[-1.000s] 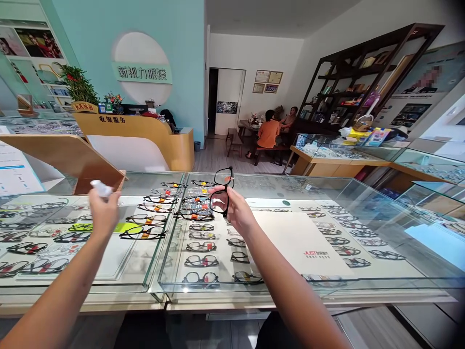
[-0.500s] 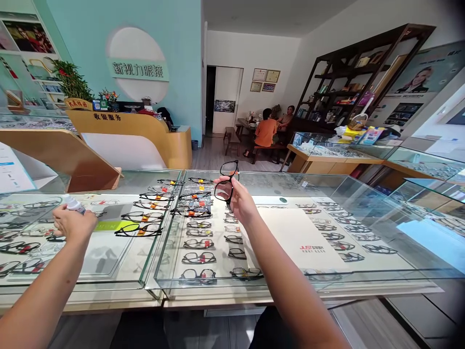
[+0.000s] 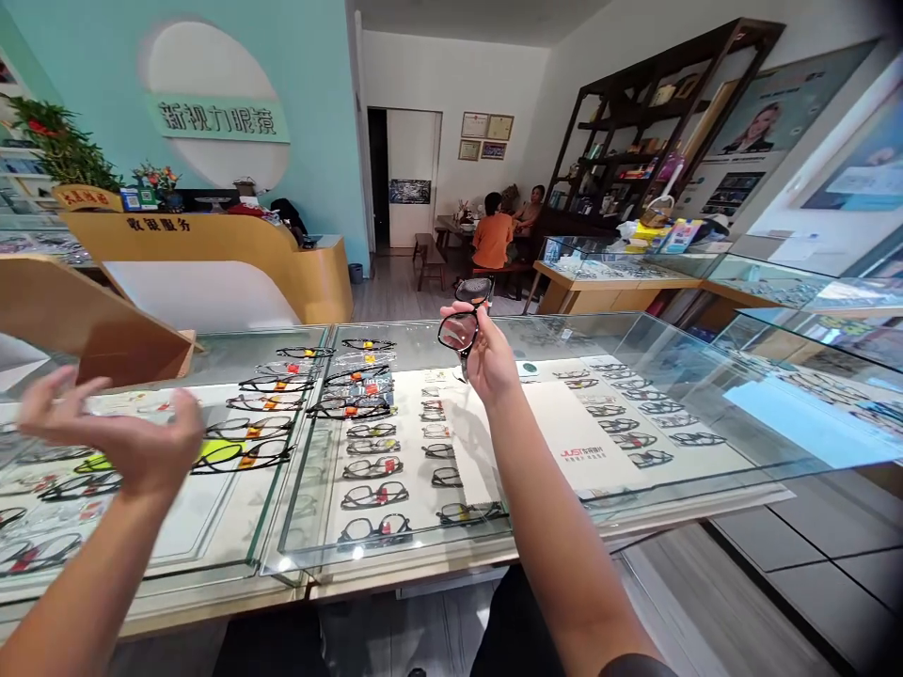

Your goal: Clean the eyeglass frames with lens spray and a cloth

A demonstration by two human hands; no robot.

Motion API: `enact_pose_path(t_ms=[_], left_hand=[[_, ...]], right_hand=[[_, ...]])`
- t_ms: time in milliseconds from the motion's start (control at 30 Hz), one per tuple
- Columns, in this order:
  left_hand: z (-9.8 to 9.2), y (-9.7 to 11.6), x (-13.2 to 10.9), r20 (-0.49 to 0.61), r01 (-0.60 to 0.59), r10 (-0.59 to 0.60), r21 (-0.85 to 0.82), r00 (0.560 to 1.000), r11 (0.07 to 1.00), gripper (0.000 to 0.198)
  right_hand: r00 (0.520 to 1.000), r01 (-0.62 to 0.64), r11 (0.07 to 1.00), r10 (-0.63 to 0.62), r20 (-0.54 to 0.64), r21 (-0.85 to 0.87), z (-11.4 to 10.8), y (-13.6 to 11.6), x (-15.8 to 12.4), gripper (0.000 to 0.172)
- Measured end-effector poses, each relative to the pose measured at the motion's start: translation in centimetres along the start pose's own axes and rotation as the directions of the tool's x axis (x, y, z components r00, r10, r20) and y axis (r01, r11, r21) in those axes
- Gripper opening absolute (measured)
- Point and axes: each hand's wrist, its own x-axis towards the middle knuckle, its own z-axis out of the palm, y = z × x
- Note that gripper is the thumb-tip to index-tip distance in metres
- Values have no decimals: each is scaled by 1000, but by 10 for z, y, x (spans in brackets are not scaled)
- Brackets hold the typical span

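Note:
My right hand (image 3: 485, 359) is raised over the glass display counter (image 3: 635, 489) and grips a pair of black-framed glasses (image 3: 462, 325) by the frame, lenses held upright. My left hand (image 3: 123, 435) hovers over the left part of the counter, fingers spread and slightly blurred, with nothing in it. Rows of eyeglass frames (image 3: 371, 465) lie under the glass below both hands.
A wooden stand (image 3: 85, 324) sits at the counter's back left. Behind it is a yellow reception desk (image 3: 232, 254). Two people (image 3: 494, 240) sit at a table at the back. More glass counters (image 3: 776, 282) and a dark shelf (image 3: 635, 122) stand on the right.
My left hand let go of the small white bottle it held and now opens, empty, over the left counter. My right hand lifted the glasses higher and slightly right. The view turned right.

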Motion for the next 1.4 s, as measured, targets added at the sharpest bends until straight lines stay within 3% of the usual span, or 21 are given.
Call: enact_pose_path(t_ms=[67, 100, 133, 167, 233, 300, 400, 433, 500, 567, 667, 967, 1233, 1333, 1400], left_hand=[[22, 44, -29, -40, -260, 258, -59, 965, 964, 63], [36, 68, -47, 21, -367, 373, -131, 928, 921, 57], [49, 92, -66, 124, -458, 490, -218, 863, 862, 51], [64, 115, -87, 271, -493, 570, -303, 776, 816, 45], [93, 157, -126, 566, -474, 654, -453, 502, 755, 45], [122, 186, -158, 755, -425, 606, -476, 252, 770, 62], [158, 207, -189, 897, -423, 439, -414, -43, 806, 96], [166, 208, -194, 914, -440, 391, -396, -107, 806, 107], [174, 206, -198, 927, -469, 327, -374, -182, 800, 122], [173, 200, -195, 929, -471, 310, -369, -202, 801, 130], [159, 185, -186, 926, -450, 331, -377, -180, 810, 133], [81, 126, -165, 953, -475, 294, -295, -78, 829, 124], [30, 80, -174, 947, -529, 303, -207, 102, 823, 119], [17, 68, -170, 946, -539, 297, -184, 129, 822, 120], [13, 65, -160, 944, -541, 279, -145, 175, 828, 111]], right_hand=[[999, 32, 999, -32, -23, -3, -5, -5, 1, 31], [998, 48, 999, -48, -35, 0, -8, -8, 2, 31], [997, 64, 998, -64, -47, 6, -10, -10, 2, 30], [995, 77, 997, -76, -57, 14, -13, -12, 2, 29], [994, 89, 996, -87, -72, 21, -16, -15, 3, 29], [993, 81, 997, -80, -85, 10, -17, -17, 4, 31], [993, 69, 998, -70, -100, -10, -16, -17, 4, 32], [992, 71, 997, -71, -100, -11, -16, -17, 4, 32], [993, 82, 997, -82, -89, -4, -15, -16, 4, 32], [992, 97, 995, -97, -77, 2, -15, -16, 3, 32], [990, 113, 994, -113, -85, -8, -15, -17, 2, 33], [989, 135, 990, -134, -55, 27, -12, -25, -3, 31], [987, 158, 987, -157, -44, 28, -17, -25, -1, 32], [988, 148, 989, -147, -43, 8, -17, -25, -1, 34], [989, 141, 990, -141, -38, 13, -16, -24, 0, 34]])
